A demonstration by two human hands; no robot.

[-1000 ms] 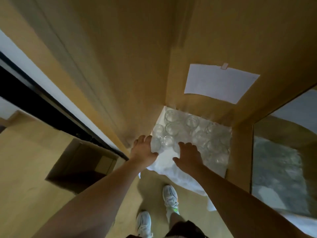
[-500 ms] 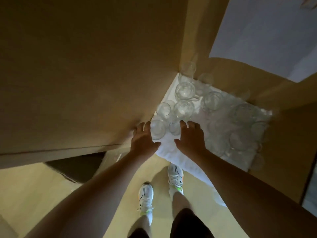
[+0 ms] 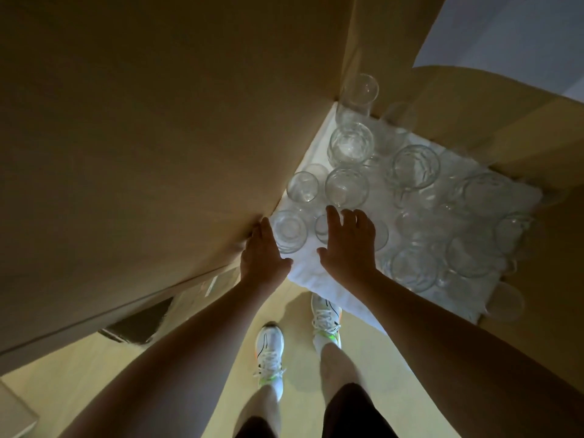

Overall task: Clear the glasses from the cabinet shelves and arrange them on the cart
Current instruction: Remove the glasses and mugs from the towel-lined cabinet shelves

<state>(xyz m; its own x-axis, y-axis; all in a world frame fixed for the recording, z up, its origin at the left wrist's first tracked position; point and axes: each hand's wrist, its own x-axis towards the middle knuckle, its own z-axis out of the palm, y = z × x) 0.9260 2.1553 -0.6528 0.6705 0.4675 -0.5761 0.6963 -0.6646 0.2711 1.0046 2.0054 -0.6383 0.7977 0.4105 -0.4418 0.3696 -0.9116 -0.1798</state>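
On the white cloth stand over ten clear glasses; both hands, left and right, reach open-fingered, gripping nothing.

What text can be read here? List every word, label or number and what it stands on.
None can be read.
Sticker on the cabinet edge: too small and blurred.
White sheet on the cabinet back: no print shows.
Glasses, cloth, shoes: no lettering shows.
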